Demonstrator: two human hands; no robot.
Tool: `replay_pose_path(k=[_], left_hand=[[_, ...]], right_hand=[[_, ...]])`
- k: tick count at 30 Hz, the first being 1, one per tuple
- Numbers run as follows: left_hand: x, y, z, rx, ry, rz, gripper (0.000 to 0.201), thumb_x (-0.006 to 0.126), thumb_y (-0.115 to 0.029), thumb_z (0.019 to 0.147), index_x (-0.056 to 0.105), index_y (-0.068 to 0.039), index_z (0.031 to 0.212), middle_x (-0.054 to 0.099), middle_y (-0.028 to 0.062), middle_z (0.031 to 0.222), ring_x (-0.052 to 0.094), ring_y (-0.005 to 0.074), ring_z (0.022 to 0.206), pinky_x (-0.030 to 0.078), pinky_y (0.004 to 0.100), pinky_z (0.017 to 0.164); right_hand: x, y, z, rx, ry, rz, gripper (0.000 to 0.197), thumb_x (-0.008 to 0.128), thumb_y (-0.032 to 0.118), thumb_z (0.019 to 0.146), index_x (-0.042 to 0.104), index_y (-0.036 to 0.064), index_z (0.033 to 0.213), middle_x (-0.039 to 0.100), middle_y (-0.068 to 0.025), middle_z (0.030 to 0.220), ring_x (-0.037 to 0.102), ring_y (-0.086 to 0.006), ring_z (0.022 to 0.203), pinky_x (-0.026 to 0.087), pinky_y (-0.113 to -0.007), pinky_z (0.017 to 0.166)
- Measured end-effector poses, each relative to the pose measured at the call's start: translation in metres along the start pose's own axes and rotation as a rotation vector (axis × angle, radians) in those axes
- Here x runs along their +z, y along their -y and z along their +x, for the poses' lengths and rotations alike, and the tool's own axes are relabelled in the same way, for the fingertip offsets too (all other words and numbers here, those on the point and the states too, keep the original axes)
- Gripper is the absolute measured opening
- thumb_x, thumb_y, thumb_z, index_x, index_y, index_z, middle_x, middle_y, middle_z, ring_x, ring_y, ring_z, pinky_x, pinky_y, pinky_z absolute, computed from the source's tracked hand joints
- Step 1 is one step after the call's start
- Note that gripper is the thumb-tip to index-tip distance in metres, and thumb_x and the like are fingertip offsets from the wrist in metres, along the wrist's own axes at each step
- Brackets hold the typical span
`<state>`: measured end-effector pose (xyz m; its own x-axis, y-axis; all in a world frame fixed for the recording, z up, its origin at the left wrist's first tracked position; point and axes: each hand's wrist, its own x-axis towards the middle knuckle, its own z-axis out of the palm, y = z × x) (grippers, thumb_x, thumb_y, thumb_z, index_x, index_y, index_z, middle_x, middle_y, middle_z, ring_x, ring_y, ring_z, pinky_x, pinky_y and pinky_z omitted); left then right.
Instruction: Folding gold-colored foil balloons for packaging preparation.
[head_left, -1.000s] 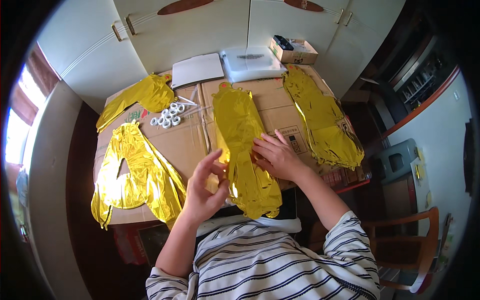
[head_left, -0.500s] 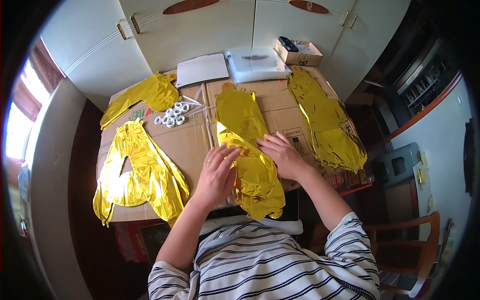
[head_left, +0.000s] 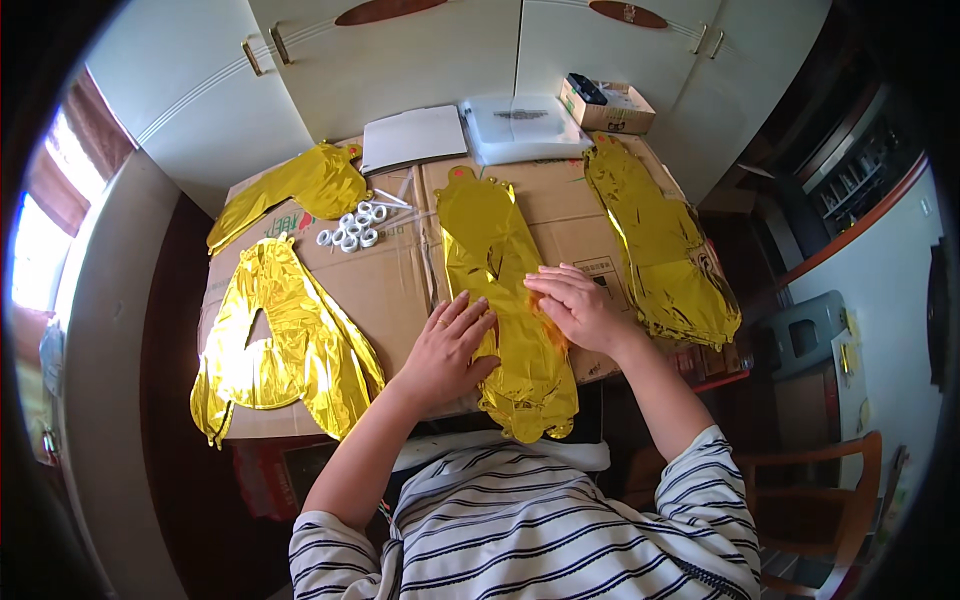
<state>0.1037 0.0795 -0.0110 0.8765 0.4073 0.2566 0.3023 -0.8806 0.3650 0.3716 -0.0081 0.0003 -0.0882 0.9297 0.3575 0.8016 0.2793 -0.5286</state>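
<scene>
A deflated gold foil balloon (head_left: 490,240) lies lengthwise in front of me, its near end hanging past the table's front edge. My left hand (head_left: 450,348) rests on its left edge with the fingers stretched out and apart. On the opposite edge, my right hand (head_left: 582,310) lies with its fingers extended side by side over the foil. Neither hand grips anything that I can see. Farther left, another gold foil balloon (head_left: 275,345) spreads out with a gap in its middle. A third gold balloon (head_left: 325,180) is at the back left, and a stack of folded gold foil (head_left: 655,250) lies to the right.
Cardboard (head_left: 400,270) covers the table. Several small white tape rolls (head_left: 350,232) sit beside white straws (head_left: 390,198). Along the back are a grey-white board (head_left: 413,138), a clear plastic package (head_left: 522,130) and a small box (head_left: 607,105). A wooden chair (head_left: 860,480) stands right.
The balloon between my hands now lies flatter, its crumpled middle smoothed out. My left hand has lowered onto its left edge; my right hand has shifted slightly right. The view has moved a little.
</scene>
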Motion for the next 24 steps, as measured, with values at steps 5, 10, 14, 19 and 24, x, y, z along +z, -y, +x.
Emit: replay_pose_path(k=[5, 10, 14, 19, 24], left_hand=[[0.0, -0.001, -0.001, 0.009, -0.018, -0.022, 0.066, 0.073, -0.038, 0.088, 0.053, -0.007, 0.143, 0.048, 0.0163, 0.152, 0.038, 0.0385, 0.145, 0.028, 0.0522, 0.121], [-0.004, 0.002, 0.0, 0.026, -0.062, -0.068, 0.067, 0.077, -0.035, 0.083, 0.056, -0.006, 0.14, 0.051, 0.0178, 0.149, 0.04, 0.0422, 0.142, 0.031, 0.053, 0.119], [-0.011, 0.015, 0.001, 0.014, -0.118, -0.128, 0.064, 0.08, -0.029, 0.078, 0.06, -0.005, 0.135, 0.054, 0.0193, 0.144, 0.043, 0.0448, 0.138, 0.035, 0.0536, 0.116], [-0.022, 0.017, 0.0, -0.019, -0.082, -0.136, 0.058, 0.079, -0.023, 0.079, 0.062, -0.005, 0.132, 0.055, 0.019, 0.142, 0.044, 0.0419, 0.138, 0.036, 0.0512, 0.116], [-0.023, 0.023, -0.004, -0.039, -0.098, -0.156, 0.054, 0.077, -0.019, 0.08, 0.063, -0.005, 0.129, 0.055, 0.0188, 0.142, 0.044, 0.0403, 0.139, 0.036, 0.0502, 0.117]], right_hand=[[0.007, 0.021, -0.006, -0.179, 0.088, -0.206, 0.034, 0.07, 0.027, 0.092, 0.069, 0.0092, 0.121, 0.065, -0.0113, 0.132, 0.056, -0.0308, 0.13, 0.036, -0.052, 0.116], [0.018, 0.013, -0.011, -0.228, 0.119, -0.279, 0.034, 0.073, 0.024, 0.088, 0.069, 0.0091, 0.119, 0.063, -0.0107, 0.133, 0.055, -0.031, 0.129, 0.036, -0.053, 0.116], [0.017, 0.013, -0.009, -0.214, 0.104, -0.24, 0.031, 0.074, 0.023, 0.087, 0.07, 0.0095, 0.115, 0.063, -0.011, 0.132, 0.056, -0.0304, 0.128, 0.038, -0.052, 0.114], [0.017, 0.013, -0.008, -0.226, 0.069, -0.199, 0.027, 0.073, 0.023, 0.089, 0.07, 0.0095, 0.112, 0.064, -0.0114, 0.131, 0.057, -0.0303, 0.127, 0.041, -0.05, 0.112], [0.018, 0.013, -0.007, -0.232, 0.058, -0.195, 0.026, 0.073, 0.022, 0.089, 0.07, 0.0094, 0.112, 0.063, -0.0127, 0.132, 0.056, -0.0309, 0.127, 0.041, -0.049, 0.111]])
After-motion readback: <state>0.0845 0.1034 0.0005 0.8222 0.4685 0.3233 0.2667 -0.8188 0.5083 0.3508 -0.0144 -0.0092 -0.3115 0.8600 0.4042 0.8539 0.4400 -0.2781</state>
